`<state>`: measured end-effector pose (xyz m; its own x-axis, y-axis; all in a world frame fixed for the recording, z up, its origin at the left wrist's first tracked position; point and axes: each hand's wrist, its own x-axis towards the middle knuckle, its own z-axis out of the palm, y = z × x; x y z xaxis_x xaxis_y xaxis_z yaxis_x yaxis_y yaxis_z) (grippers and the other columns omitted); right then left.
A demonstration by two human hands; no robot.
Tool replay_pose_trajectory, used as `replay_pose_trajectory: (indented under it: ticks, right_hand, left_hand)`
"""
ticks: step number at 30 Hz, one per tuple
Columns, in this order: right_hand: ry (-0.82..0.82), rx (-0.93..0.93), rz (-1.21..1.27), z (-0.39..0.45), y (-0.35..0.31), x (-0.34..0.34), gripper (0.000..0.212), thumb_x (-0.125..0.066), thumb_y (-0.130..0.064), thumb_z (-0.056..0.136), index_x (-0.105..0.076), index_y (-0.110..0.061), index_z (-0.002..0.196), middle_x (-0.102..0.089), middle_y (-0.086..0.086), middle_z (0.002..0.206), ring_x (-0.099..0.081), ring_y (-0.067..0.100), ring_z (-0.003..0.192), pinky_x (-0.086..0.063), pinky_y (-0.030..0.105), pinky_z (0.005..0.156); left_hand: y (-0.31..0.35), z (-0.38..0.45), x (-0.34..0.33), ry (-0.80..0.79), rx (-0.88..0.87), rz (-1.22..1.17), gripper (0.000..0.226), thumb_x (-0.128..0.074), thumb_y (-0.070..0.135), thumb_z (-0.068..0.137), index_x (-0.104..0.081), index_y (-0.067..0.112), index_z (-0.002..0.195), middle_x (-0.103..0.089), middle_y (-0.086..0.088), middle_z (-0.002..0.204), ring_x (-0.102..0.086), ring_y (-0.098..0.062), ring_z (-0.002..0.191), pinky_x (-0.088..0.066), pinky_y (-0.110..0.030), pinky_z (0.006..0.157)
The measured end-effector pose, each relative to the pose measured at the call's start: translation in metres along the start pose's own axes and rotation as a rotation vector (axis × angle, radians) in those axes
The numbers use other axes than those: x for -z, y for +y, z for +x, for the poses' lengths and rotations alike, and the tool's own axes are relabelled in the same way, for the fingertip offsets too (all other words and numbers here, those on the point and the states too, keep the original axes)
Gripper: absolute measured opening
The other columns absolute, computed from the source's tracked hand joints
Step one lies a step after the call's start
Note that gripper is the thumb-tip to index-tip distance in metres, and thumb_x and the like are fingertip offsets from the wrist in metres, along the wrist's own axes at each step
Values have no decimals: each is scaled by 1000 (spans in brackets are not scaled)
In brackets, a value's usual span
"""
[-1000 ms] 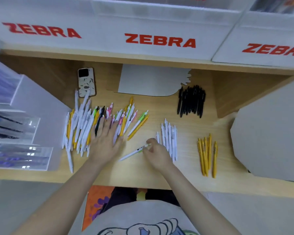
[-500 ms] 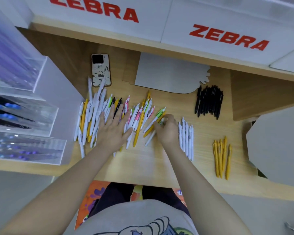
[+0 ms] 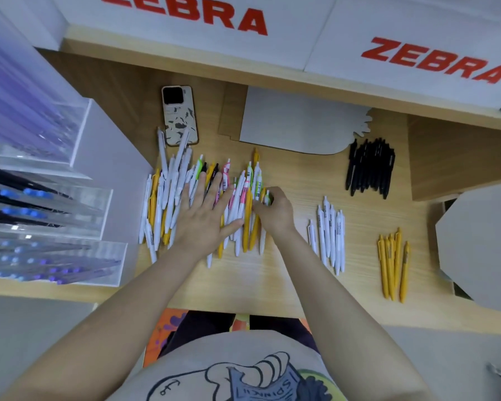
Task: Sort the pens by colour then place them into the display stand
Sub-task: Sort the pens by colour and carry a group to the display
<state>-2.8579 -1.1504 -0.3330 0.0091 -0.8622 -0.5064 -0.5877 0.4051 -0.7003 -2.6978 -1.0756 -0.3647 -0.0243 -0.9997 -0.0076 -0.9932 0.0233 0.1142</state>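
Three sorted groups lie right of the mixed pile (image 3: 214,204): white pens (image 3: 329,233), yellow pens (image 3: 392,264), black pens (image 3: 369,167). Left hand (image 3: 207,218) presses flat, fingers straight, on the pile. Right hand (image 3: 274,211) has fingers curled at the pile's right edge, apparently pinching a pen; which colour cannot be told. Risk: dragging it out rolls neighbours toward the white group, remixing colours. Display stand (image 3: 49,227) waits left.
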Motion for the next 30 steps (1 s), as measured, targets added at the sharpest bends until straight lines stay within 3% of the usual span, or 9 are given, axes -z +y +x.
replay_pose_trajectory:
  ticks: [4, 8, 13, 17, 22, 25, 30]
  right_hand:
    - [3, -28, 69, -9, -1, -3, 32, -67, -18, 91, -59, -11, 121, -61, -2, 107, -56, 12, 98, -39, 18, 74]
    - [17, -88, 122, -11, 4, 10, 32, -71, -21, 90, -64, -10, 119, -62, 4, 122, -54, 16, 115, -45, 30, 90]
    - [76, -72, 75, -14, 6, 30, 34, -68, -15, 91, -64, -11, 125, -63, 9, 124, -58, 21, 115, -48, 33, 97]
    - [66, 0, -90, -19, 4, 40, 34, -62, -9, 93, -61, -6, 127, -64, 12, 119, -60, 25, 109, -48, 36, 94]
    - [77, -14, -196, -10, 1, 30, 35, -68, -22, 92, -62, -5, 122, -63, 9, 105, -59, 24, 93, -42, 27, 71]
    - [89, -74, -151, -2, -3, 23, 33, -70, -23, 91, -62, -4, 116, -63, 7, 95, -56, 19, 77, -39, 24, 60]
    - [88, -201, -76, 6, -9, 21, 31, -69, -18, 88, -68, 9, 103, -70, 25, 101, -67, 35, 88, -54, 37, 73]
  left_hand:
    - [1, 0, 3, -38, 20, 2, 88, -20, 80, 87, -33, 25, 155, -18, -7, 166, -8, -31, 154, -8, -59, 121]
    - [0, 1, 6, -77, 41, -12, 90, -19, 82, 87, -29, 26, 156, -12, -6, 167, -1, -30, 154, -2, -57, 122]
    - [-2, 2, 13, -113, 44, -88, 91, -35, 79, 86, -20, 27, 159, -1, -7, 168, 7, -31, 154, 4, -55, 122]
    - [-4, -4, 14, -87, 29, -76, 90, -35, 77, 86, -20, 27, 159, -4, -10, 167, 5, -31, 154, 2, -55, 122]
    - [-6, -14, 12, -102, 31, -78, 86, -38, 74, 91, -14, 28, 160, 0, -9, 167, 10, -28, 154, 5, -53, 122]
    - [-6, -16, 10, -92, 36, -42, 86, -27, 76, 89, -14, 27, 160, -2, -9, 167, 7, -28, 154, 3, -53, 122]
    - [-6, -15, 12, -97, 36, -1, 85, -15, 76, 90, -16, 27, 159, -3, -8, 167, 5, -28, 154, 1, -53, 122]
